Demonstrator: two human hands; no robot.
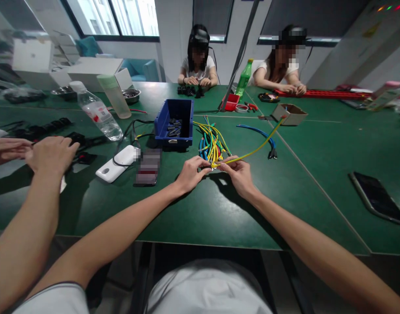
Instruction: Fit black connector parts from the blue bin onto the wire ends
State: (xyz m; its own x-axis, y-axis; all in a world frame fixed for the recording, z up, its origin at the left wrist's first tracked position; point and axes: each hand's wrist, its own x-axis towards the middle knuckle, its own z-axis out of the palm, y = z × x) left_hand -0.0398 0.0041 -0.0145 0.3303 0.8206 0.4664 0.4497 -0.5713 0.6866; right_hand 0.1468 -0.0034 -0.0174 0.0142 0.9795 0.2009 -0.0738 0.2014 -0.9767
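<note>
Left hand (190, 173) and right hand (239, 175) both pinch yellow wire (257, 149) at wire bundle (211, 143) near end; bare table (200, 213) extends to near edge; pinched section obscured by fingertips

Your bench (285, 196) is a smooth green sheet with a soft sheen that mirrors the windows. The yellow wire (255, 150) you pinch and the bundle of wires (211, 141) wear smooth, shiny plastic sleeves. The blue bin (160, 124) is hard, matt plastic; the bottle (97, 113) clear, glossy plastic; the power bank (116, 163) white, satin plastic. The phone (376, 196) is glossy black glass, the small box (289, 114) matt brown cardboard
</note>
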